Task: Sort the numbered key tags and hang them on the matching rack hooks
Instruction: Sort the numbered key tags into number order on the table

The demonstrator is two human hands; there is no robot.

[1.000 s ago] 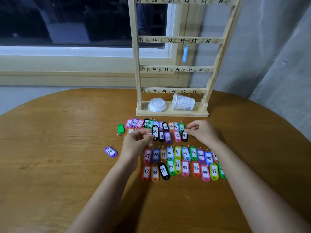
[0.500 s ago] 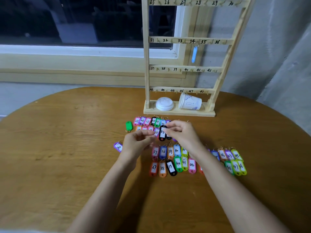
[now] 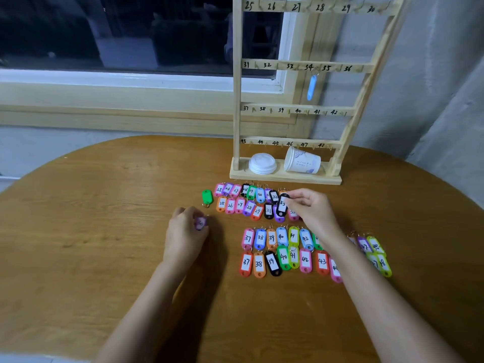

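Round wooden table (image 3: 91,231) beneath a dark window (image 3: 117,35); grey wall (image 3: 432,87) far beyond the right fingers. One rack (image 3: 237,100), four numbered rails, carries one blue tag (image 3: 311,87); its base holds one lid (image 3: 262,163) and one paper cup (image 3: 302,161) on its side. Left hand (image 3: 184,237): fingers curled round one purple tag (image 3: 200,223). Right hand (image 3: 311,208): fingertips pinch one black tag (image 3: 282,204) among four rows of key tags (image 3: 259,238), two level with the fingertips, two nearer the wrist. One green tag (image 3: 207,197) lies just beyond the left fingers.
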